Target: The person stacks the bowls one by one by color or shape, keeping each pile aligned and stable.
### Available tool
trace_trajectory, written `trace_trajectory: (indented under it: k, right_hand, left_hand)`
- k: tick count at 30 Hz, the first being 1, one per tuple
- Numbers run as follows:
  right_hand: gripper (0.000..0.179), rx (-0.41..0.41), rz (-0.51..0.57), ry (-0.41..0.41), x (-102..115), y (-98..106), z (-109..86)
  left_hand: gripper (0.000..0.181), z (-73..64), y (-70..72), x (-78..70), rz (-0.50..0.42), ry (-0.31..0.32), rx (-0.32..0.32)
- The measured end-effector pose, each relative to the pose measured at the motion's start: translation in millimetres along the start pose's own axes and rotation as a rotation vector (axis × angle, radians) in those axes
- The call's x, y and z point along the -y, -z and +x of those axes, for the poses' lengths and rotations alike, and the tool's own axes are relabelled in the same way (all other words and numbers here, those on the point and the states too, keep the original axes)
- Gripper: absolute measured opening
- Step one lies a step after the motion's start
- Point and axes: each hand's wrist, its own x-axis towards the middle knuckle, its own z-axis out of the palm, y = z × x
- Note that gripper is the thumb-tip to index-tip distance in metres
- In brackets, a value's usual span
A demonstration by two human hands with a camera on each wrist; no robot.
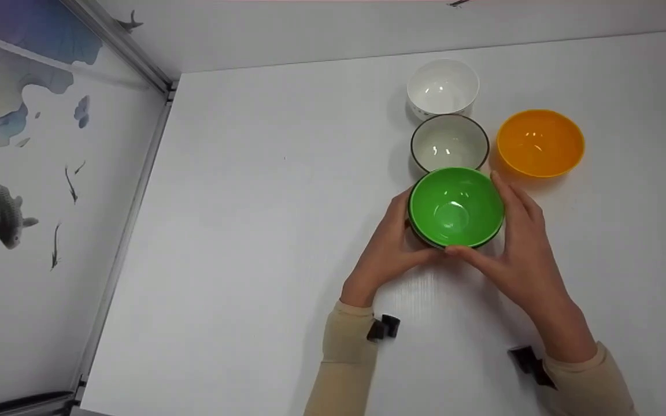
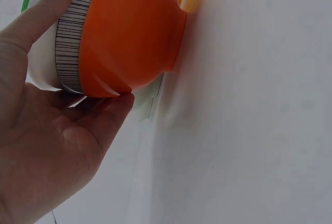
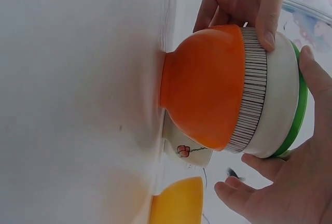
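Between my two hands stands a stack of nested bowls. An orange bowl point(image 3: 205, 86) forms its bottom, and its foot appears to be on the table. Above it come a band with thin black stripes point(image 3: 254, 89), a white bowl side point(image 3: 277, 97) and a green bowl point(image 1: 454, 202) on top. My left hand point(image 1: 388, 242) grips the stack low, its thumb on the striped band and a fingertip against the orange bowl. On the other side my right hand point(image 1: 521, 248) holds the upper part, thumb at the green rim, some fingers spread off the bowls.
Just beyond the stack sits a pale bowl with a dark rim point(image 1: 450, 141), with a white bowl point(image 1: 443, 86) behind it. A yellow-orange bowl point(image 1: 541, 141) is to the right. The white table point(image 1: 240, 231) meets a wall at the back and a fish-patterned panel point(image 1: 9, 208) at left.
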Motion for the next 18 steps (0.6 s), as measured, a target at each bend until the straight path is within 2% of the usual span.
trace_trajectory:
  k: [18]
  right_hand:
    - [0.116, 0.036, -0.004, 0.049, -4.1, 0.2, -1.3]
  left_hand:
    - [0.101, 0.7, -0.1, 0.8, -0.025, 0.009, 0.002]
